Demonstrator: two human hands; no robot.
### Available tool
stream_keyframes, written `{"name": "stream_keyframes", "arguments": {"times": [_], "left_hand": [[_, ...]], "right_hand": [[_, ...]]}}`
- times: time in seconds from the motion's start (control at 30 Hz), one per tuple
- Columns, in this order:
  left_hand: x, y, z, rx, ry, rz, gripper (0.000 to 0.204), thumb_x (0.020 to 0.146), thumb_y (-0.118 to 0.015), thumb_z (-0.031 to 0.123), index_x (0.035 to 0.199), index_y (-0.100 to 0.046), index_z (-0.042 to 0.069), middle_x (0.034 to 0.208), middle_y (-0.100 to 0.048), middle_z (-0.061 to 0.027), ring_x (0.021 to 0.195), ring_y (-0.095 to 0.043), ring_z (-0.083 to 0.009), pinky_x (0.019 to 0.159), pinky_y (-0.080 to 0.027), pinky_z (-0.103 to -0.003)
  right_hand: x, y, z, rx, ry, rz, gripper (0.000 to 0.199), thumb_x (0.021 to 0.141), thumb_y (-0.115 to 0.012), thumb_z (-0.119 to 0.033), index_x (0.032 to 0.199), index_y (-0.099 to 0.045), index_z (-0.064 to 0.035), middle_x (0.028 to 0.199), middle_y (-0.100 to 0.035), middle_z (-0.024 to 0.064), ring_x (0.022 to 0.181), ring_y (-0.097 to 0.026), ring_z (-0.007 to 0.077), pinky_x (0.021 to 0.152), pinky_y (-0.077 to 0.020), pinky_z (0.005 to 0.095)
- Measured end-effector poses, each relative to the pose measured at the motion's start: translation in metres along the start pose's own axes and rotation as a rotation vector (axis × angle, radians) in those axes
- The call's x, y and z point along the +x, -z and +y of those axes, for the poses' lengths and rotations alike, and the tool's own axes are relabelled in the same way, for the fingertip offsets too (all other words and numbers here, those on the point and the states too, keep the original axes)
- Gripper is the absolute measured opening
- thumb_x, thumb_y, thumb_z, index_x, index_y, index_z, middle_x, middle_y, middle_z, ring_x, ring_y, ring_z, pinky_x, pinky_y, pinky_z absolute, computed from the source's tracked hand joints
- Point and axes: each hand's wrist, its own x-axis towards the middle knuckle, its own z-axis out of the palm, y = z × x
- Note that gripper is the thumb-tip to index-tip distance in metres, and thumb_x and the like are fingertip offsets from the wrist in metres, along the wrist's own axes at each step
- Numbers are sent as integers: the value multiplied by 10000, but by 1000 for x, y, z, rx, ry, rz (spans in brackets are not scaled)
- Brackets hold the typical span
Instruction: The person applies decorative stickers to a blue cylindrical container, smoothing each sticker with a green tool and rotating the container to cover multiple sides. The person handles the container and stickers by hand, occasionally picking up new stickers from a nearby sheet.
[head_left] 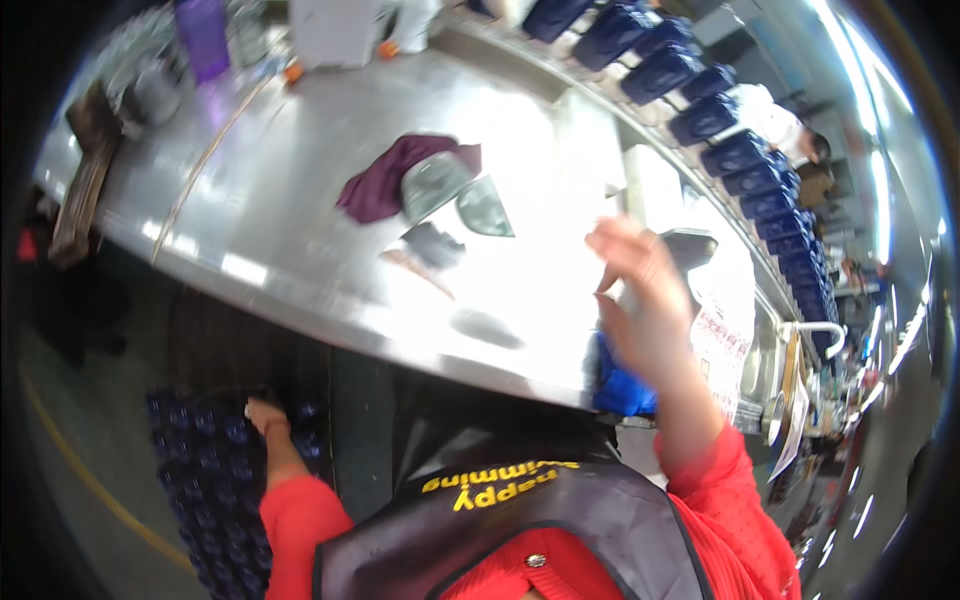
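My right hand (645,290), slightly blurred, is raised over the right part of the shiny metal table (330,270). Its thumb and fingers are apart and nothing shows between them. Low on the left, my left hand (266,413) reaches down over a stack of dark blue rounded pieces (205,450). Those fingers look closed, with a small pale spot at their tips that I cannot make out. On the tabletop lie a maroon cloth (385,180), two grey-green see-through curved pieces, one a lens-like piece (485,207), and a small grey piece (433,246).
A bright blue cloth (625,385) hangs at the table's front edge. Dark blue bins (665,72) line a rail along the far right. A dark flat object (690,247) lies beyond my right hand. A purple container (203,40) stands far left. Another person (785,125) is in the background.
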Motion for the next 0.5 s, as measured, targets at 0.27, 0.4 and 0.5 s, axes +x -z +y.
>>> {"name": "stream_keyframes", "arguments": {"times": [0.27,0.4,0.5], "left_hand": [[-104,25,44,-331,-338,271,407,951,-633,100,1306,-555,-83,1316,-592,-273,1206,-566,-418,1087,-411,-445],[-184,95,89,-634,-516,204,345,1036,-567,121,1322,-548,-72,1343,-571,-205,1150,-602,-294,994,-484,-369],[-217,157,141,-530,-588,345,309,1044,-515,106,1297,-556,-67,1289,-596,-194,1104,-607,-280,964,-496,-368]], "right_hand": [[181,122,323,-192,-718,348,564,959,-689,-402,1388,-597,-47,1248,-662,66,917,-616,145,695,-518,273],[240,135,427,-690,-634,313,758,871,-707,-589,1334,-620,4,1105,-724,200,982,-703,307,846,-539,381],[242,139,456,-646,-582,373,660,858,-708,-590,1180,-720,-14,1085,-745,200,1050,-702,343,909,-526,396]]}}
